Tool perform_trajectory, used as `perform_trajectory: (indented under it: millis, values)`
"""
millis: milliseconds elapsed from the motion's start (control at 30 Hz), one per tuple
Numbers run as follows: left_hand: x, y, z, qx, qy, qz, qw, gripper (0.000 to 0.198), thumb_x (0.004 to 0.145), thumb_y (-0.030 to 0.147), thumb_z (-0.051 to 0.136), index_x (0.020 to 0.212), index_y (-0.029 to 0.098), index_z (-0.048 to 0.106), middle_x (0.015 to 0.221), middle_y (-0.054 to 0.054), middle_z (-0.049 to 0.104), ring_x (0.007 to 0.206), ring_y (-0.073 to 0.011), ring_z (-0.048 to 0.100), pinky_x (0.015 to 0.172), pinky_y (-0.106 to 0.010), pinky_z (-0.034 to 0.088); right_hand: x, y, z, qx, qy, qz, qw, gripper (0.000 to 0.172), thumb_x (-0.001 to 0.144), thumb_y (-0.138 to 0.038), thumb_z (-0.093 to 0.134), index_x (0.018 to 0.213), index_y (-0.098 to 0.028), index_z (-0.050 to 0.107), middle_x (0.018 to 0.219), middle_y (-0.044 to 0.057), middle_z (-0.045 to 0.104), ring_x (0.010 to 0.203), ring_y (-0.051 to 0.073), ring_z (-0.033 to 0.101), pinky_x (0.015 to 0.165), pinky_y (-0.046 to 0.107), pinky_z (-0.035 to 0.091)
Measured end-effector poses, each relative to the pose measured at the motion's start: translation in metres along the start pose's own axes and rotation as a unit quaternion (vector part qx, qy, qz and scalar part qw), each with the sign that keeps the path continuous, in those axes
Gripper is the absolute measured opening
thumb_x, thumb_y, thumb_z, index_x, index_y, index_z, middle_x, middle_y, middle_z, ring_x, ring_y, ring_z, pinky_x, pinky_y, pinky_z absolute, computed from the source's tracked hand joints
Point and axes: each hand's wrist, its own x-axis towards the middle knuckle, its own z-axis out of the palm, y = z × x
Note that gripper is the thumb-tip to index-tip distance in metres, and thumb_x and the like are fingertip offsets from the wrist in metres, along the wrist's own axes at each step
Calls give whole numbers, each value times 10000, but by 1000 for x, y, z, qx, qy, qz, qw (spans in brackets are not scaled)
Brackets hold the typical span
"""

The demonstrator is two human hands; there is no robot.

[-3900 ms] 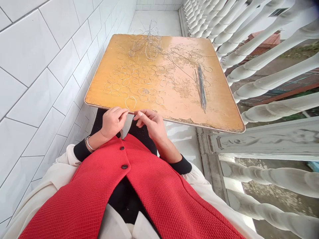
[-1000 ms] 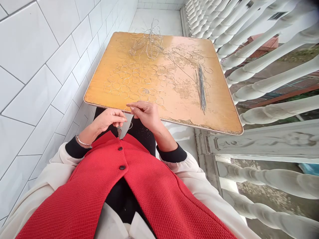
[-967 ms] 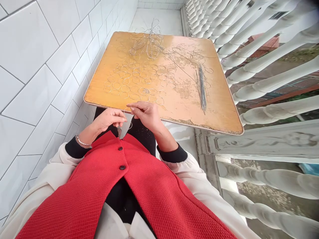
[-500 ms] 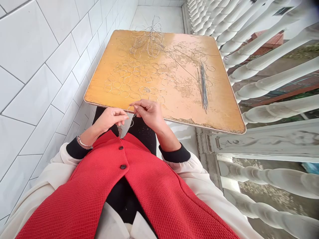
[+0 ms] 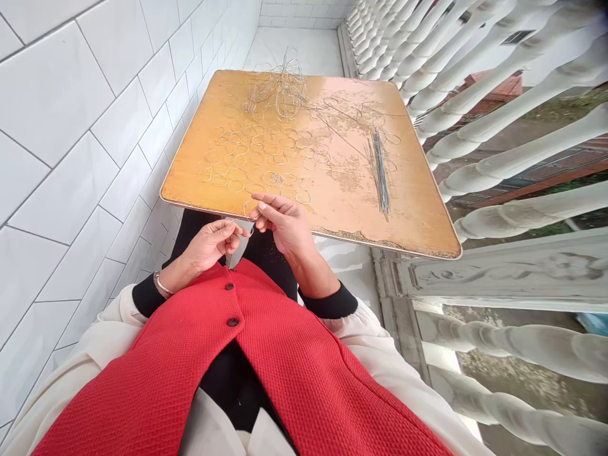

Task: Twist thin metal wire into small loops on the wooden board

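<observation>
My left hand (image 5: 209, 242) and my right hand (image 5: 281, 223) meet just below the near edge of an orange wooden table (image 5: 422, 209). Both pinch a thin wire loop (image 5: 247, 210) between fingertips, which pokes up over the table's edge. Something narrow and metallic (image 5: 234, 252) hangs under my left hand; I cannot make out what it is. Several finished wire rings (image 5: 256, 155) lie in rows on the table's left half.
A tangle of bent wire (image 5: 280, 88) sits at the far edge of the table. A bundle of straight wire pieces (image 5: 379, 170) lies on its right side. A white tiled wall (image 5: 80, 126) runs along the left, a white balustrade (image 5: 498, 152) along the right.
Both hands have stayed together at the table's near edge, working the wire loop. My right fingers now point more to the left over the loop, and the view has shifted slightly.
</observation>
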Motion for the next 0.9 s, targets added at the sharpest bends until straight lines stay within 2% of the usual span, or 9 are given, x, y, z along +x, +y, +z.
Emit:
perform_trajectory:
  millis: [100, 200, 300, 467, 600, 667, 767, 900]
  values:
    - [2, -5, 1, -43, -8, 17, 999, 368, 680, 475, 850, 725, 145, 694, 851, -51, 738, 535, -38, 539, 497, -176, 407, -3, -1, 4, 72, -5, 39, 997, 409, 633, -437, 863, 944, -208, 729, 663, -36, 703, 504, 65, 590, 496, 190, 478]
    - [4, -11, 0, -59, -7, 36, 998, 346, 696, 478, 841, 751, 157, 725, 822, -45, 741, 573, -60, 593, 543, -183, 461, -5, -2, 7, 102, 1, 52, 993, 383, 628, -431, 863, 908, -208, 728, 667, -30, 708, 525, 71, 604, 527, 197, 498]
    - [6, -16, -1, -44, -2, 54, 998, 381, 715, 527, 810, 785, 159, 733, 738, -39, 723, 591, -94, 632, 562, -205, 495, -5, -2, 8, 91, 13, 43, 995, 345, 668, -453, 834, 881, -202, 730, 673, -20, 711, 523, 71, 601, 538, 205, 501]
    - [8, -17, 0, 1, 15, 66, 998, 442, 719, 566, 790, 840, 146, 730, 567, -4, 655, 454, -85, 563, 475, -204, 451, -5, -3, 8, 60, 18, 21, 998, 359, 692, -487, 811, 892, -200, 731, 662, -18, 701, 511, 74, 596, 527, 210, 494]
    - [7, -16, -1, 11, 43, 60, 997, 448, 709, 560, 801, 866, 146, 730, 655, -33, 710, 553, -109, 648, 512, -194, 472, -5, -4, 8, 42, 19, 0, 999, 357, 728, -502, 778, 926, -208, 735, 714, -7, 718, 536, 77, 607, 546, 220, 509]
    - [6, -13, -3, 24, 47, 43, 998, 464, 694, 560, 809, 897, 150, 730, 766, -58, 749, 614, -121, 684, 529, -193, 482, -5, -5, 8, 39, 22, -13, 999, 334, 732, -495, 776, 912, -215, 743, 737, -7, 722, 538, 71, 603, 548, 216, 510]
    - [5, -1, -7, 74, 33, 26, 996, 469, 698, 524, 813, 973, 154, 726, 899, -73, 764, 590, -100, 668, 509, -188, 463, -3, -6, 7, 31, 30, -28, 999, 311, 712, -485, 795, 867, -219, 753, 726, -13, 716, 532, 63, 601, 543, 207, 511]
    - [7, 22, -5, 183, 41, 11, 982, 379, 751, 389, 775, 1033, 145, 707, 818, -38, 741, 475, -45, 544, 446, -174, 360, 0, -7, 9, 2, 22, -23, 999, 333, 686, -498, 808, 838, -206, 764, 668, -5, 705, 526, 86, 619, 537, 226, 522]
